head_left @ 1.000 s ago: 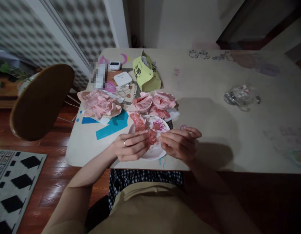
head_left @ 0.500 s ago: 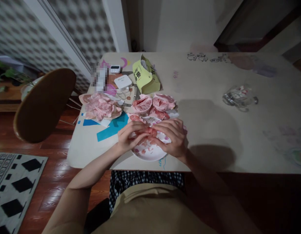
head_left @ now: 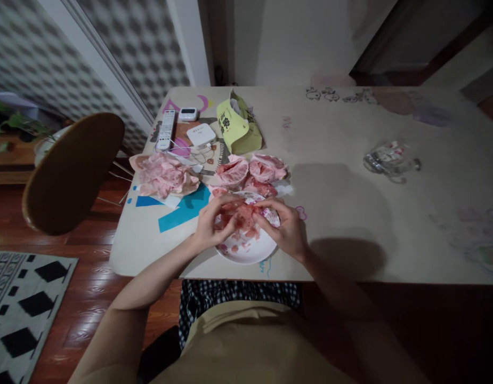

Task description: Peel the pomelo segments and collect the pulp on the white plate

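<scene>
Just above the white plate (head_left: 246, 255) near the surface's front edge, the left hand (head_left: 208, 226) and right hand (head_left: 285, 230) meet. Their fingers (head_left: 270, 205) are curled, pinching a pomelo piece (head_left: 243, 216) from both sides. Beyond the plate lie peeled segments (head_left: 250, 170), then a tissue box (head_left: 238, 125).
</scene>
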A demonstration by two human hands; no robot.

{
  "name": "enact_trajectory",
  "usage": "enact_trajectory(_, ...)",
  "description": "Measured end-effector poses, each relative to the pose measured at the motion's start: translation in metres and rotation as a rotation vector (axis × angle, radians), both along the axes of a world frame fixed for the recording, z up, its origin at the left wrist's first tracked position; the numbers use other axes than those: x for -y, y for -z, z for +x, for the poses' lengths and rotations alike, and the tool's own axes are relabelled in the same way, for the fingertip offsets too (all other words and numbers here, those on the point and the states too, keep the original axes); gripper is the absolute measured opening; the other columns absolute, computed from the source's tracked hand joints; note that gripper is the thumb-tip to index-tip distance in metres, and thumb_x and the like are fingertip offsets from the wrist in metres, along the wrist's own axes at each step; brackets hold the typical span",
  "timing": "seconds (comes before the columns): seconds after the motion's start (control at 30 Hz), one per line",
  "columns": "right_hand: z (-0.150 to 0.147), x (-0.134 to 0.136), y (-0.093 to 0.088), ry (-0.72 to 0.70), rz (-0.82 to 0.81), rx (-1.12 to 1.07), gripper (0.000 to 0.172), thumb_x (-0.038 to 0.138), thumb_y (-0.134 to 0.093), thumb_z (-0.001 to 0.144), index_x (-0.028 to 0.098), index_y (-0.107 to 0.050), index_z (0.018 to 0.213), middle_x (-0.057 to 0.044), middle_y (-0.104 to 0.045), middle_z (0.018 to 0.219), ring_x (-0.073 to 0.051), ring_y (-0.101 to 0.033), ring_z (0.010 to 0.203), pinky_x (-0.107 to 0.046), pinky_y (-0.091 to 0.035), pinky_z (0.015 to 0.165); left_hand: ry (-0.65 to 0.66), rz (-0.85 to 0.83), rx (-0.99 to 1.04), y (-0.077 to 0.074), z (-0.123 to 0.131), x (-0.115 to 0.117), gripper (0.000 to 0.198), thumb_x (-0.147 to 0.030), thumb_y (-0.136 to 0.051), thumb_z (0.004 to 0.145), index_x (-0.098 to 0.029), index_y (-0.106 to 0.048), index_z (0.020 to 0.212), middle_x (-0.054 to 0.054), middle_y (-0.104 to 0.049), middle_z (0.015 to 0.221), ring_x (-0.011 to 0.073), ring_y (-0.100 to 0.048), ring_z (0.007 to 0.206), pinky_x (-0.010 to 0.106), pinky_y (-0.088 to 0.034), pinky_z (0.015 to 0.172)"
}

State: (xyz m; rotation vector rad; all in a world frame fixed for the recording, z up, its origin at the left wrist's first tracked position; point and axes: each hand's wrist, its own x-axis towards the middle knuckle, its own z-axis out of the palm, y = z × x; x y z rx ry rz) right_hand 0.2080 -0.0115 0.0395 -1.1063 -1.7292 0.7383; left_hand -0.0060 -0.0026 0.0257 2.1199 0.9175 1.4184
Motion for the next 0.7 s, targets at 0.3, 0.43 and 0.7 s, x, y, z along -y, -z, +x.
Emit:
enact_trajectory(0.3, 0.001, -0.003, 0.013, -0.051, -0.122, -0.081, 0.016, 0.034, -0.068, 0.093, 0.026, -0.075, 0.104, -0.001, -0.08, 0.097, -0.019, -0.076, 0.087, -0.032, -0.06, 0.078, 0.044, 0.248, -0.166, 0.006, -0.003, -0.005, 0.037, -0.013, -0.061, 0.095, -0.023, -0.065, 0.13, 0.011, -0.072, 0.123, 0.0222, -0.071, 0.114, 0.039, -0.062, 0.097)
enact_trajectory(0.43, 0.005, -0.007, 0.013, 0.022, 0.002, 0.116, 0.015, 0.034, -0.067, 0.097, 0.03, -0.076, 0.108, -0.001, -0.08, 0.106, -0.021, -0.075, 0.098, -0.037, -0.058, 0.089, 0.021, 0.27, -0.264, 0.008, -0.005, -0.008, 0.032, -0.012, -0.061, 0.096, -0.023, -0.068, 0.126, 0.01, -0.074, 0.119, 0.0211, -0.072, 0.113, 0.036, -0.062, 0.096)
enact_trajectory(0.7, 0.014, -0.024, 0.01, 0.14, 0.235, 0.258, 0.015, 0.026, -0.062, 0.098, 0.029, -0.077, 0.1, 0.0, -0.08, 0.096, -0.021, -0.072, 0.094, -0.042, -0.048, 0.096, 0.161, 0.231, -0.511, 0.0, -0.019, -0.021, 0.021, -0.025, -0.06, 0.101, -0.022, -0.072, 0.118, 0.009, -0.078, 0.118, 0.0221, -0.07, 0.123, 0.034, -0.061, 0.1)
